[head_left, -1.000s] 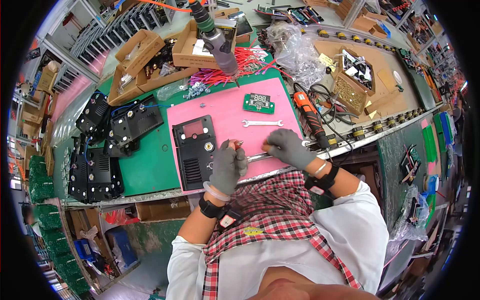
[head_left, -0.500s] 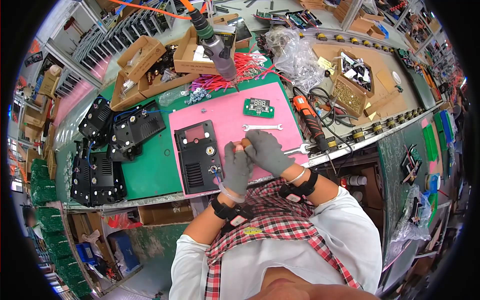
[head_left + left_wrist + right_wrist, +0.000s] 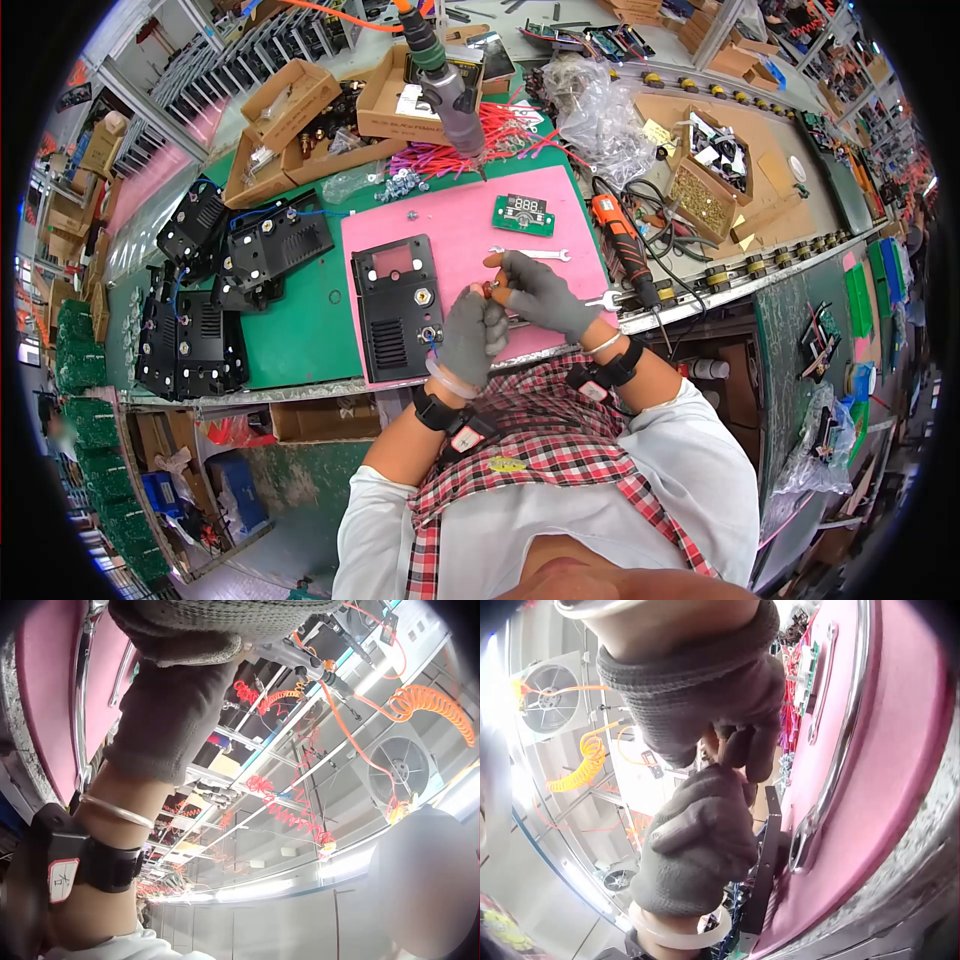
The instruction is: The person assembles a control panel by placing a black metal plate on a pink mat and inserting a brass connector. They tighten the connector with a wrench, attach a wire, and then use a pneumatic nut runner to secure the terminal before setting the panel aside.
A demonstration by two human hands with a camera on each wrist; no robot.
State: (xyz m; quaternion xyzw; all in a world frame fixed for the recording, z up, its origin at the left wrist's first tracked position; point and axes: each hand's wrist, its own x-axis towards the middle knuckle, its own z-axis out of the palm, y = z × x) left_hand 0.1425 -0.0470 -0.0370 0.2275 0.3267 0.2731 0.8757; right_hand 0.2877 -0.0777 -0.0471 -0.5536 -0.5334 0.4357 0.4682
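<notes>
Both hands wear grey gloves with bare fingertips and meet over the pink mat (image 3: 455, 225). My left hand (image 3: 470, 328) has its fingers curled and pinches a small reddish metal part (image 3: 488, 289). The right hand (image 3: 545, 295) comes in from the other side, thumb and fingertips at the same part; its exact kind is mostly hidden by the fingers. Left of the hands lies a black vented panel (image 3: 395, 310) with metal nuts and a blue wire. A small wrench (image 3: 550, 254) lies beyond the right hand; a larger wrench (image 3: 605, 300) lies partly under it.
A green display board (image 3: 523, 215) lies on the mat. Several black panels (image 3: 190, 340) are piled at left. Cardboard boxes (image 3: 300, 100), red wires (image 3: 510, 135) and a hanging driver (image 3: 455, 105) stand behind. An orange power tool (image 3: 622, 240) lies at right.
The hands have come together from apart, the right hand moving left to the left hand's small part. Since half a second ago, the right fingers have spread slightly, showing the part.
</notes>
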